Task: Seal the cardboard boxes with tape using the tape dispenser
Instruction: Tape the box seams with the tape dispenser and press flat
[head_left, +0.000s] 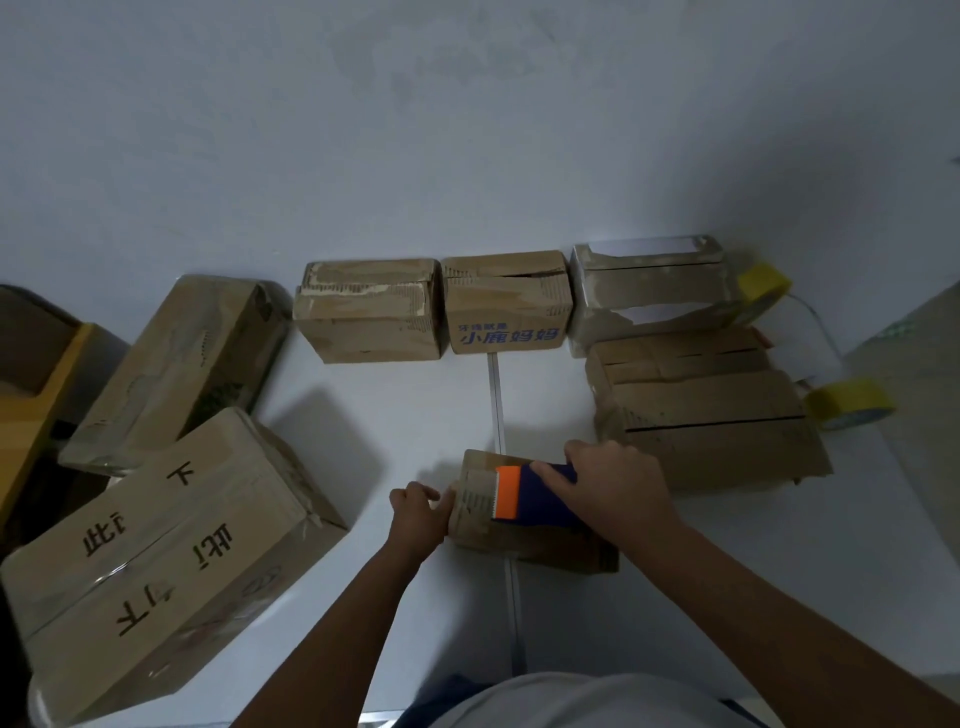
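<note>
A small cardboard box (540, 545) lies on the white table in front of me. My right hand (613, 483) grips a dark blue tape dispenser (540, 493) with an orange blade guard, pressed flat on the box's top near its left end. My left hand (421, 512) holds the box's left end, thumb on the top edge. Clear tape shows on the box's left part under the dispenser's blade.
Three small boxes (506, 306) line the back of the white table (415, 405), a larger one (711, 415) sits at right, and two big boxes (161, 540) lie at left. Two yellow tape rolls (852, 408) rest at the right edge. A yellow and brown object is far left.
</note>
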